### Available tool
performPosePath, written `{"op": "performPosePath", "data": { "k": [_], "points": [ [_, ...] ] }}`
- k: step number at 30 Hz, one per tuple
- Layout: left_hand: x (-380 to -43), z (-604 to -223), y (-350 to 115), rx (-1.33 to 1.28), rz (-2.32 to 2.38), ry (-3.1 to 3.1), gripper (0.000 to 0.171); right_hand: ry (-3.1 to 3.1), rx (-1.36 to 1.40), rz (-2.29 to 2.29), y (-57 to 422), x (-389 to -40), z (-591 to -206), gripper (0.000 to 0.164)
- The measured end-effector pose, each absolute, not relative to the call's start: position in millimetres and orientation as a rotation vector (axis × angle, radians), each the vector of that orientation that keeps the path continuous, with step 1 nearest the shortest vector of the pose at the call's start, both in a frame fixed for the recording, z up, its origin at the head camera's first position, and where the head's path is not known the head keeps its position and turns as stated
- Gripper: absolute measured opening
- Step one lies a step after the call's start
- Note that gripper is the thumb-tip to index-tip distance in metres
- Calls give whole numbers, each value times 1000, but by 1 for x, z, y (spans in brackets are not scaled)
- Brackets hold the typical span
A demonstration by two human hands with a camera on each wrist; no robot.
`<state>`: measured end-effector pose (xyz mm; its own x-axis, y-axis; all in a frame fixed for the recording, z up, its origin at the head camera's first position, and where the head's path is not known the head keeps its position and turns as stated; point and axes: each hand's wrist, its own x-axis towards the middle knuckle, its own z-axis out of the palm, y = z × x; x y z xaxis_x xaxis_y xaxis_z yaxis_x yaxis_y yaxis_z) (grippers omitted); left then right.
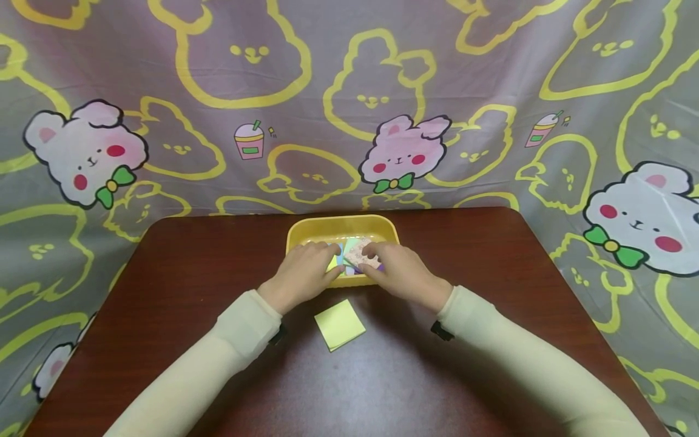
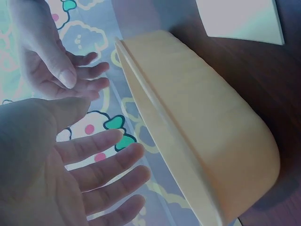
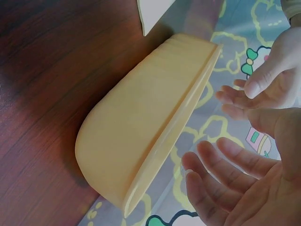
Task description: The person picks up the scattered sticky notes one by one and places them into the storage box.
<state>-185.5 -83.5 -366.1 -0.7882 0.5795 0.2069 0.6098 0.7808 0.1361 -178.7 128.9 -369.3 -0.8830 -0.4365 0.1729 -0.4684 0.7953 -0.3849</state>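
Note:
A yellow plastic bin (image 1: pixel 343 224) stands at the table's far side, with several sticky note pads in it, among them a pale speckled one (image 1: pixel 356 250). My left hand (image 1: pixel 300 271) hovers over the bin's left part, its fingers loosely bent. Opposite it, my right hand (image 1: pixel 406 271) is over the right part, near the speckled pad. Both wrist views show the bin's outer wall (image 2: pixel 197 108) and both hands above its rim, fingers spread and holding nothing. On the table in front of the bin lies a yellow sticky note pad (image 1: pixel 340 325).
The dark red-brown table (image 1: pixel 207 291) extends to either side of the bin. Behind it hangs a grey curtain (image 1: pixel 311 130) printed with cartoon rabbits, reaching around the left and right sides as well.

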Motion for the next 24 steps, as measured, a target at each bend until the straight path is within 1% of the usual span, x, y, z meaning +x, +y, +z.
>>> {"op": "performPosePath", "data": {
  "k": [8, 17, 20, 24],
  "points": [
    [-175, -364, -81, -997, -306, -2804, 35, -2902, 746, 669, 128, -173, -370, 36],
    [-167, -368, -83, -1006, -311, -2771, 32, -2900, 773, 690, 130, -166, -375, 35],
    [-163, -371, -83, -1024, -292, -2766, 32, -2890, 776, 697, 130, -164, -377, 34],
    [-158, -376, -82, -1050, -250, -2782, 29, -2885, 776, 684, 131, -161, -381, 27]
  ]
}}
